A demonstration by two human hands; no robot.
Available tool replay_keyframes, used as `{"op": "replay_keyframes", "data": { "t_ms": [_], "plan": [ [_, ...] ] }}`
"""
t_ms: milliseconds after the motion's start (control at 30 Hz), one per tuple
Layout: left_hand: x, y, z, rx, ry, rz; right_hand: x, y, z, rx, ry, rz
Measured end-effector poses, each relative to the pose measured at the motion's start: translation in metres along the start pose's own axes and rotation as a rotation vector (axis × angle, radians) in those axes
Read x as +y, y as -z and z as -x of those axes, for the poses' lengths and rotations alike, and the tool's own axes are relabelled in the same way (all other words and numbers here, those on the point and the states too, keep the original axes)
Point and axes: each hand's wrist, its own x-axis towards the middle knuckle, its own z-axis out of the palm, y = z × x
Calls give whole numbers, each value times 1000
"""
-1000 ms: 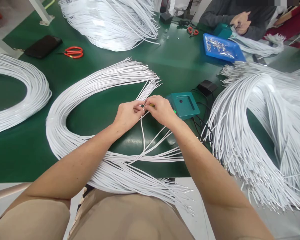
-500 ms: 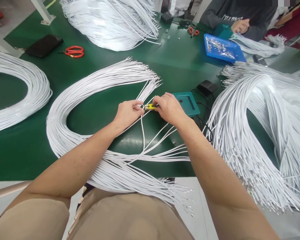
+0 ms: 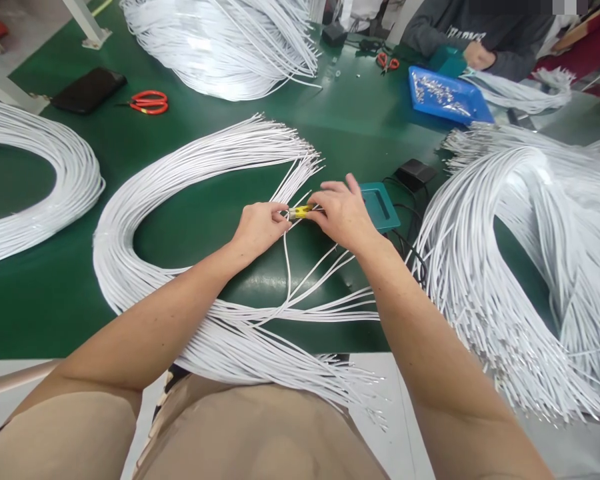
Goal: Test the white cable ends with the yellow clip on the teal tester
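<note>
My left hand (image 3: 261, 228) pinches a white cable (image 3: 287, 263) near its end, over the middle of the green table. Just to its right, my right hand (image 3: 341, 210) grips a small yellow tool (image 3: 300, 212) between thumb and index finger, with the other fingers raised. The tool's metal end meets the fingertips of my left hand; the cable's tip there is too small to make out. Around my left arm curves a large bundle of white cables (image 3: 125, 227), its ends lying behind my hands. A teal tray (image 3: 381, 205) lies right beside my right hand.
Red scissors (image 3: 150, 102) and a dark case (image 3: 89, 91) lie at the back left. More white cables (image 3: 485, 267) are heaped on the right. A blue tray (image 3: 445, 97) of small metal parts stands near a person in a grey sweater (image 3: 510, 40).
My right hand's fingers have lifted and spread while its thumb and index finger stay on the yellow tool. My left hand has shifted slightly to the right.
</note>
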Motion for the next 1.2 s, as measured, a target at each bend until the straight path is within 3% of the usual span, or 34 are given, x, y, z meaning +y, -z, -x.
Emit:
{"op": "replay_keyframes", "data": {
  "t_ms": [100, 167, 300, 400, 500, 600, 800, 867, 1033, 1200],
  "plan": [
    [2, 3, 0, -18, 21, 10, 6, -4, 8, 168, -207, 76],
    [1, 5, 0, -26, 33, 17, 11, -10, 11, 193, -310, 107],
    [-2, 11, 2, -41, 42, 60, 12, -13, 12, 169, -338, 84],
    [-1, 14, 5, -49, 33, 192, -2, -2, 17, 227, -300, -21],
    [6, 16, 10, -91, -22, 378, -24, 14, 24, 254, -223, -243],
    [18, 18, 18, -165, -105, 512, -38, 29, 29, 207, -294, -499],
    [39, 19, 34, -357, -143, 651, -32, 41, 39, 44, -357, -1390],
    [43, 19, 38, -380, -140, 699, -35, 39, 44, 106, -393, -1554],
    [55, 20, 47, -349, -36, 830, -56, 31, 50, 478, -499, -1685],
    [62, 19, 59, -277, -40, 782, -50, 36, 52, 598, -579, -1748]
  ]
}}
